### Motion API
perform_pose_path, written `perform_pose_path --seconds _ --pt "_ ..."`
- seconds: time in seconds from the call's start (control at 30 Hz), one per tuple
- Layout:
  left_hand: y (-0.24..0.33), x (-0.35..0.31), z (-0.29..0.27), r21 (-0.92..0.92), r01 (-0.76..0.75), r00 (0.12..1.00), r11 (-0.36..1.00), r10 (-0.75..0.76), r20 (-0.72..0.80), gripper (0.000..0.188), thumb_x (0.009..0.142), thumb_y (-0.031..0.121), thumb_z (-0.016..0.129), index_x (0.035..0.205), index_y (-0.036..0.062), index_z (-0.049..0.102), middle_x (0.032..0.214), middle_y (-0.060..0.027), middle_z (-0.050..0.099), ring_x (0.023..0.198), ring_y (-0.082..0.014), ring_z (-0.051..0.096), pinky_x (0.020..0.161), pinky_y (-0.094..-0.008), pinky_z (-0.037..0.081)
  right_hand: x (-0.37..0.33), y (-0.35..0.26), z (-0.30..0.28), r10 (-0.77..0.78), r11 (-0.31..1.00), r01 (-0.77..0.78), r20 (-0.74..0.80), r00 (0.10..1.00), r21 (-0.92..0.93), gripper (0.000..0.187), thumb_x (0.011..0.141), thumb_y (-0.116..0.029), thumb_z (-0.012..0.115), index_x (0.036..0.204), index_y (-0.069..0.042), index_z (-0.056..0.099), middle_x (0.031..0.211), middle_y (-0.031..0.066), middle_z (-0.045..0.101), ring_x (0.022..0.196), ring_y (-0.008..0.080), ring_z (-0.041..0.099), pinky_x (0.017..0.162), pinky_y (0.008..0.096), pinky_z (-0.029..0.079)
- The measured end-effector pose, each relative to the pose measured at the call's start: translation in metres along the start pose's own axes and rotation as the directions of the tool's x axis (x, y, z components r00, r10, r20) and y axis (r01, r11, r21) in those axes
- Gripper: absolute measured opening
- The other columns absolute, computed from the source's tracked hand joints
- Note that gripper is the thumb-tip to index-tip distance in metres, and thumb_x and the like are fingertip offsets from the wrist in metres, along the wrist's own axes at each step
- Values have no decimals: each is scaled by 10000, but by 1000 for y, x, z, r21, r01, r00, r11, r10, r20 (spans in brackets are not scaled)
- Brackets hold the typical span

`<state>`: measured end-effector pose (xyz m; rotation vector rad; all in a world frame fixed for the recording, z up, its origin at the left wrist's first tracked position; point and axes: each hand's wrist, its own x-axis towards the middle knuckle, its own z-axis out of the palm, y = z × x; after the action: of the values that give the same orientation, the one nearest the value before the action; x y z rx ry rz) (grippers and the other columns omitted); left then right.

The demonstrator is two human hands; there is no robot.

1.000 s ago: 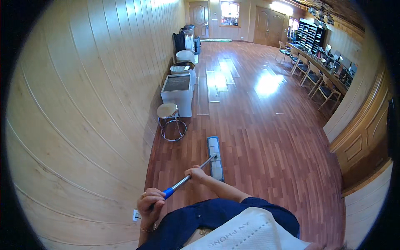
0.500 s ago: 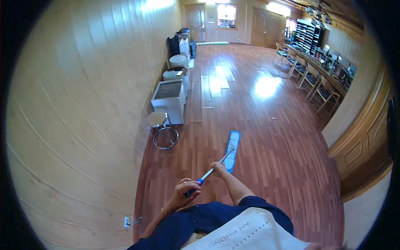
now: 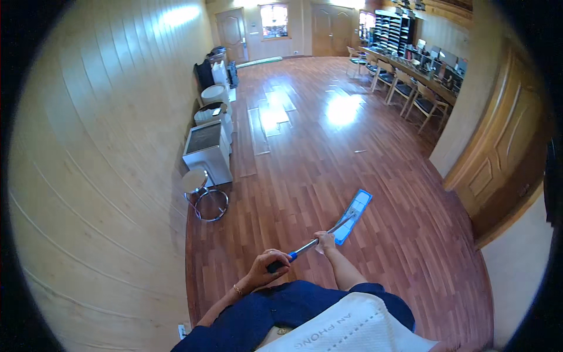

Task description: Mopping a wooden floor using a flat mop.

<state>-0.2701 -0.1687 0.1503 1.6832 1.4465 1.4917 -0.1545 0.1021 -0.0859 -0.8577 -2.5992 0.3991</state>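
A flat mop with a blue-edged, pale head lies on the wooden floor ahead of me, its head slanting up to the right. Its metal pole runs back toward my body and ends in a blue and dark grip. My left hand is closed around that grip at the near end. Farther down the pole, my right hand wraps around the bare metal, close behind the mop head. Something small and whitish shows under the right hand; I cannot make out what it is.
Along the left wall stand a round stool, a white box-shaped unit and several bins. Wooden chairs line a long counter at the right. A wooden door is near on the right. Loose-looking planks lie on the floor farther off.
The mop head has swung to the right and turned to a stronger slant. Both hands have moved with the pole, the right one more. The whole view has shifted, so the room appears farther left.
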Motion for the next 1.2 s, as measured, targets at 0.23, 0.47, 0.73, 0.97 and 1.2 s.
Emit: perform_pose_path --seconds 0.23,0.47,0.73,0.97,1.2 --pt "17 17 -3 -234 47 976 971 5 219 197 778 105 749 939 47 651 947 -90 665 885 -217 612 846 -344 455 -71 -1 -37 239 971 -236 -81 968 44 273 753 -363 698 681 -116 606 749 89 621 814 321 624 663 471 459" --pt "47 43 -1 -369 -181 861 912 328 389 125 815 108 703 898 29 654 886 -91 658 851 -203 611 818 -343 458 -159 -15 -62 444 815 -234 -311 840 530 273 766 -236 717 656 -55 545 689 172 568 717 378 571 647 467 444" --pt "65 34 8 -623 115 705 773 379 600 65 837 55 668 895 26 668 888 -84 659 879 -211 601 818 -349 452 -243 -68 -90 389 920 -370 -435 812 131 245 767 -227 711 674 -77 541 706 146 573 716 386 554 665 474 455" --pt "84 20 -11 -553 35 657 832 397 640 68 827 33 664 894 26 672 889 -119 653 888 -246 602 826 -363 455 -248 -96 -92 477 877 -462 -339 811 131 258 800 -282 678 684 -87 556 733 131 598 775 358 591 684 475 484" --pt "120 -16 -50 -368 -163 810 916 337 480 72 809 29 648 876 22 671 853 -115 657 857 -268 623 823 -374 468 -204 -128 -93 334 922 -285 -171 927 261 318 813 -372 667 686 -94 579 744 130 606 769 354 594 642 459 478"
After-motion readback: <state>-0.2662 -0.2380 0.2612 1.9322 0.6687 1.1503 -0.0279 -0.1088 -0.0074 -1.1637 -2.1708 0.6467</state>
